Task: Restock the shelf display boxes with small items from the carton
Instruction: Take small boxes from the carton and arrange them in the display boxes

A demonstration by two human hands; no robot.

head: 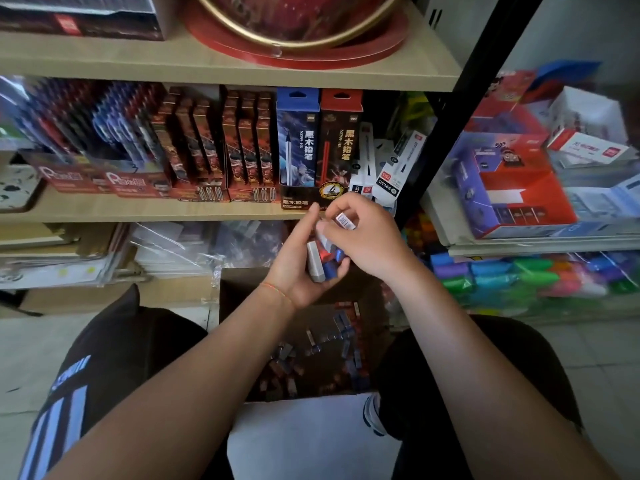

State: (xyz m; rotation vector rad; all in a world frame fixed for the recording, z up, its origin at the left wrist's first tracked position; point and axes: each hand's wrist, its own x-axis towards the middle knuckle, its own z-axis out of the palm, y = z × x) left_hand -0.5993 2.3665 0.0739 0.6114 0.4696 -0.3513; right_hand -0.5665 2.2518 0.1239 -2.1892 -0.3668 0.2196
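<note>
My left hand [298, 268] cups a bundle of small red, blue and white packets [323, 263] in its palm, above the open brown carton [375, 299]. My right hand [367, 233] pinches one small white packet [345, 221] between its fingertips, just over the bundle. Several more small packets [325, 344] lie loose at the bottom of the carton, which stands on the floor between my knees. Both hands hover in front of the shelf edge, close to the black pencil display box [304, 197] on the middle shelf.
The wooden middle shelf [138, 207] carries red display boxes [207, 150] and pen packs [86, 133]. A black upright post [460, 112] divides it from a right shelf with red and blue boxes [519, 178]. Plastic-wrapped stock [207, 244] lies below.
</note>
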